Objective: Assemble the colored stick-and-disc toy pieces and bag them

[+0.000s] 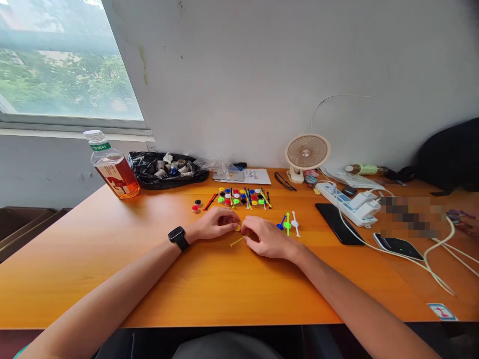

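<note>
Left hand (216, 223) fingertips pinched on yellow disc (237, 228); right hand (267, 238) fingers curled, pinching yellow stick (238, 242). Advised: disc pressed flat to table (187, 279), stick kept level.

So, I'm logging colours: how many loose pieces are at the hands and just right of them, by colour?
Yellow: 2, disc at the left hand, stick at the right hand
Blue piece: 1
Green piece: 1
White piece: 1
Total: 5

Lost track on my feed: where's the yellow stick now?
Head view, centre: the yellow stick lies between the left hand and right hand, one end reaching the right one.
</note>
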A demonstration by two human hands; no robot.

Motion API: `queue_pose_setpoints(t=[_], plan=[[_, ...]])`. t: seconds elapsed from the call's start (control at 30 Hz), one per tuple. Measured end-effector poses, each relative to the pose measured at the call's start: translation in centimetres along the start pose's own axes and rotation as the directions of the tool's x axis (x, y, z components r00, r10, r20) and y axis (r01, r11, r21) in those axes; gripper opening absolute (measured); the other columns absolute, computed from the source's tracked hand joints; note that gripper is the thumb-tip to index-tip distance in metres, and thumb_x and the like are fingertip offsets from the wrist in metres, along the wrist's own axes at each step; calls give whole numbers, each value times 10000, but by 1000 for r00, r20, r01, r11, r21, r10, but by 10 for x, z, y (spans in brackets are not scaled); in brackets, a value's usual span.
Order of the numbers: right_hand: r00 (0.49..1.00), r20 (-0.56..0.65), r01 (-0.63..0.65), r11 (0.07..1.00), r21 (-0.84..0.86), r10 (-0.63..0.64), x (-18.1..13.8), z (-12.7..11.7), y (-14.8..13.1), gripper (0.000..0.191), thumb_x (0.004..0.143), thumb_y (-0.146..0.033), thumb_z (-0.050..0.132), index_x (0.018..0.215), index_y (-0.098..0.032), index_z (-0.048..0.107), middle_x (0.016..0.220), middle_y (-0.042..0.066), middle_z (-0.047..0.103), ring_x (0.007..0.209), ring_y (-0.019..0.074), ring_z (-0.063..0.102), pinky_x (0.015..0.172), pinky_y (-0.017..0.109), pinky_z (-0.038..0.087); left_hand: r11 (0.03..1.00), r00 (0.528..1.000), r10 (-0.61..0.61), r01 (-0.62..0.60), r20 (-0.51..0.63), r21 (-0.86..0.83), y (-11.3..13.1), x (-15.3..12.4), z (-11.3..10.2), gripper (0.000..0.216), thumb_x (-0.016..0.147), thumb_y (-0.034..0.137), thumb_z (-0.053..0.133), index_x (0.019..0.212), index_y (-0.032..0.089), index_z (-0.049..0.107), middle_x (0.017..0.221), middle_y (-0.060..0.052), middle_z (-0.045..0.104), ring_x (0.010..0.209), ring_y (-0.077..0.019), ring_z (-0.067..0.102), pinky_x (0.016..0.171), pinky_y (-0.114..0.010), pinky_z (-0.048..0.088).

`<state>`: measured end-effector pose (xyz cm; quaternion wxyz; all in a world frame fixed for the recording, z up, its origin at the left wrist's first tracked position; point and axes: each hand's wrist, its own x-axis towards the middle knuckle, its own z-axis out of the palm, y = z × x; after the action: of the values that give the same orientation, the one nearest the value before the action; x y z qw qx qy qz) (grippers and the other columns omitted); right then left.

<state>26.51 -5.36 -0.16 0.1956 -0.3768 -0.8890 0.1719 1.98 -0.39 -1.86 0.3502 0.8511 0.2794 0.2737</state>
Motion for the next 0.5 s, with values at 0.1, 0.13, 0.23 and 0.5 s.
queue_pose_setpoints(t=[0.1,0.13,0.23,0.5], plan=[[1000,15,-18,1000,-25,18,0,-3,1,143,901,-69,590,899,-208,558,884,13,617,776,164,533,716,289,380,1000,1000,-17,17,3,-13,-2,1,0,357,1005,478,661,1070,148,782,789,-45,693,672,-131,564,601,-246,412],[1000,22,-14,1000,-27,15,-1,-4,1,141,909,-72,586,891,-208,552,880,14,617,777,165,532,717,290,381,1000,1000,-23,23,1,-10,-3,1,1,365,1003,488,662,1060,150,786,784,-47,695,668,-132,564,599,-248,412],[999,35,5,1000,-22,-4,-1,-5,1,135,917,-84,591,890,-208,548,900,22,629,807,173,547,742,294,396,999,1000,-4,5,-15,37,-3,2,0,384,1014,507,641,1044,162,808,848,-71,724,701,-141,578,623,-258,421],[999,40,27,1000,-15,-26,0,-1,-2,132,903,-83,592,899,-211,558,922,30,642,831,184,560,760,305,408,999,995,-53,53,-79,-6,2,1,0,426,1046,537,565,1024,147,734,772,-14,622,663,-121,466,589,-258,345]])
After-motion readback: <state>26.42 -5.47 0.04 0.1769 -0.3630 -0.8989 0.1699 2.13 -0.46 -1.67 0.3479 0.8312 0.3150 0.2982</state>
